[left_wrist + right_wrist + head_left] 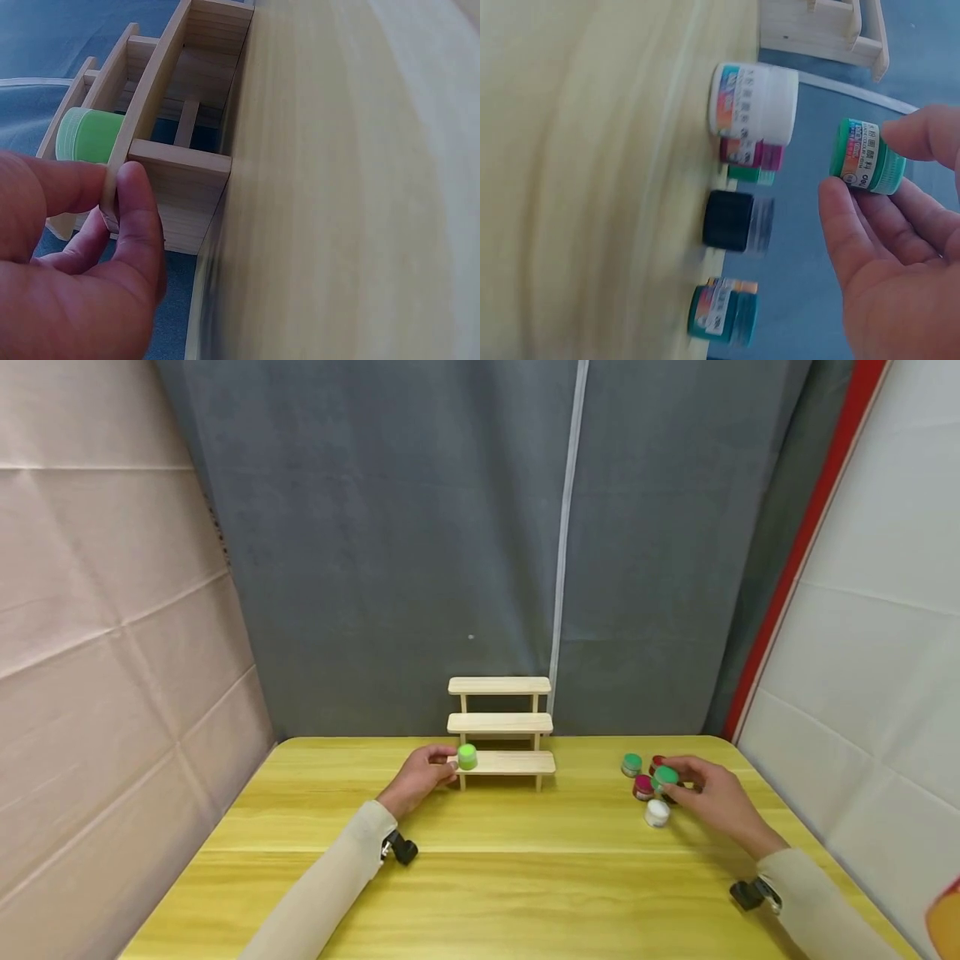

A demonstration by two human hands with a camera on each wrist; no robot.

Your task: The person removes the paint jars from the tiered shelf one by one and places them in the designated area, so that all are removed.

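Observation:
My left hand (422, 778) pinches the left end of the lowest board of a three-tier wooden shelf (517, 763). On that board, close to my fingers, stands a light green paint jar (467, 757). Off to the right, my right hand (716, 793) holds a green paint jar (866, 156) between thumb and fingers, raised above the table. Around it stand a white jar (657, 813), a magenta jar (643, 787), another green jar (632, 765) and a dark red jar (657, 763). The right wrist view also shows a black jar (731, 220) and a teal jar (724, 311).
The yellow wood-grain table (480, 893) carries everything. A grey curtain (375, 568) hangs behind the shelf, with pale cloth walls (97, 610) at both sides. Part of a red and orange object (945, 918) shows at the lower right edge.

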